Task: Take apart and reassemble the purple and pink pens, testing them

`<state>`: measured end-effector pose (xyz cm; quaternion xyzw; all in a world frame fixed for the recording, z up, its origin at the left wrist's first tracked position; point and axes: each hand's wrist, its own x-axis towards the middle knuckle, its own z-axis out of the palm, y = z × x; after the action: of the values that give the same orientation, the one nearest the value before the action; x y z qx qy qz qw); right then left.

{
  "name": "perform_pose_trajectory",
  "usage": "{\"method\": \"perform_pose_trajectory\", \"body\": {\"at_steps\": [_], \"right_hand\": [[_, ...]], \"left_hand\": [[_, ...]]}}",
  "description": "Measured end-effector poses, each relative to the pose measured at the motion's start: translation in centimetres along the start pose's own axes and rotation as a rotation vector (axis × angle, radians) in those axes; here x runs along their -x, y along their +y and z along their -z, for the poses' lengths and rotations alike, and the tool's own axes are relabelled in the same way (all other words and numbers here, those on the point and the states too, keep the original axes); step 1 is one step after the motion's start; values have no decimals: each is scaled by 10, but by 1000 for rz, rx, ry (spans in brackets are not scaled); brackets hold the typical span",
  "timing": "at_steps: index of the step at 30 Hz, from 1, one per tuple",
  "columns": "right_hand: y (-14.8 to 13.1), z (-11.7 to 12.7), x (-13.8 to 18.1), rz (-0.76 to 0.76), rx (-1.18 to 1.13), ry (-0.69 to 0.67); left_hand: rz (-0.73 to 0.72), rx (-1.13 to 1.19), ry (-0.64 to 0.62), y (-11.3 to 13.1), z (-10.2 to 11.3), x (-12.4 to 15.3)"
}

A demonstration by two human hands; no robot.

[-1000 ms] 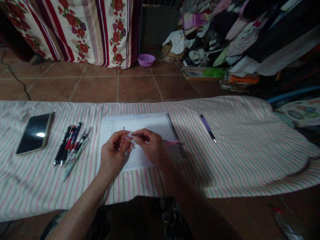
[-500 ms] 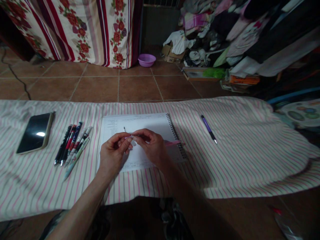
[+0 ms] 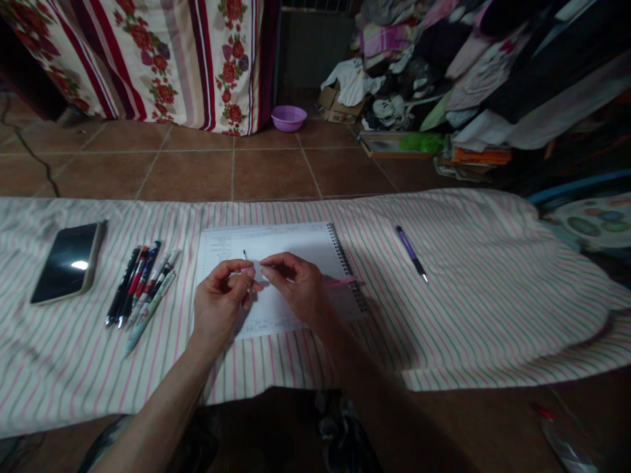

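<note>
Both hands hover over a white spiral notebook (image 3: 296, 240) lying on a striped cloth (image 3: 468, 295). My right hand (image 3: 296, 289) is closed round a pink pen (image 3: 342, 281), whose rear end sticks out to the right past the wrist. My left hand (image 3: 219, 302) is closed in a pinch on a small piece near the pen's front end; I cannot make out what it is. A thin dark tip (image 3: 244, 253) pokes up between the two hands. The fingertips of the two hands are a little apart.
Several pens (image 3: 142, 286) lie in a row left of the notebook, with a dark phone (image 3: 69, 261) beyond them. A purple pen (image 3: 411, 253) lies to the right. Behind are tiled floor, a purple basin (image 3: 288, 118), a floral cloth and piled clothes.
My left hand has drawn slightly left, away from my right hand's fingertips. The right hand and the pink pen have stayed in place.
</note>
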<state>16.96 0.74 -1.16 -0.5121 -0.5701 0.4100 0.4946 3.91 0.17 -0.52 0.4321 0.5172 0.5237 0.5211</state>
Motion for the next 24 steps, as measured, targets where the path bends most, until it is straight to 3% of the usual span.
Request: {"method": "perform_pose_trajectory", "body": {"at_steps": [7,12,24], "right_hand": [[1,1,-1,-38,7,34],[3,1,-1,-29,14,37],[1,3,-1,0,37,38]], "left_hand": [[41,124,-72,-2,1,1],[-10,139,-96,-2,3,-1],[-6,-163,6,-3,8,-1]]}}
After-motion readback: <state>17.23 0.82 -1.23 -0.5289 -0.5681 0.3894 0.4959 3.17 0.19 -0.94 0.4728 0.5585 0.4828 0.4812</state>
